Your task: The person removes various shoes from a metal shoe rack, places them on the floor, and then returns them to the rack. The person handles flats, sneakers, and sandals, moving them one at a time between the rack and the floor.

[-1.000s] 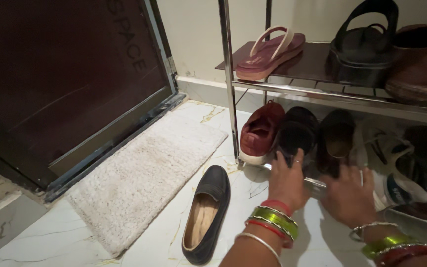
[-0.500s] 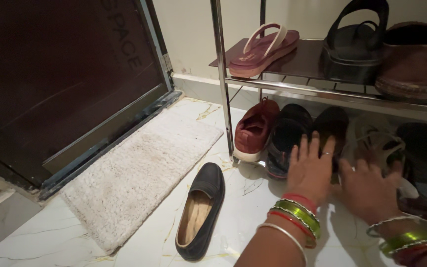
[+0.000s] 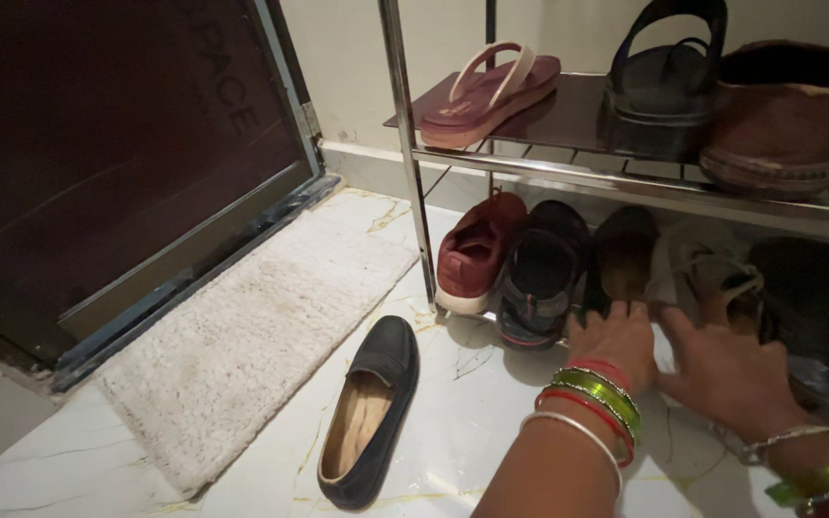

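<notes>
Both hands reach low to the bottom shelf of a metal shoe rack (image 3: 405,144). The left hand (image 3: 618,338) rests at the heel of a dark slip-on shoe (image 3: 623,251), fingers curled toward it; whether its grip is closed on the shoe I cannot tell. The right hand (image 3: 726,369) lies with fingers spread apart, touching a pale strapped sandal (image 3: 698,273) just beside that shoe. A black sneaker (image 3: 541,271) and a maroon sneaker (image 3: 477,251) stand to the left (same shelf). A lone black loafer (image 3: 368,412) lies on the marble floor (image 3: 462,432) near a beige doormat (image 3: 251,336).
</notes>
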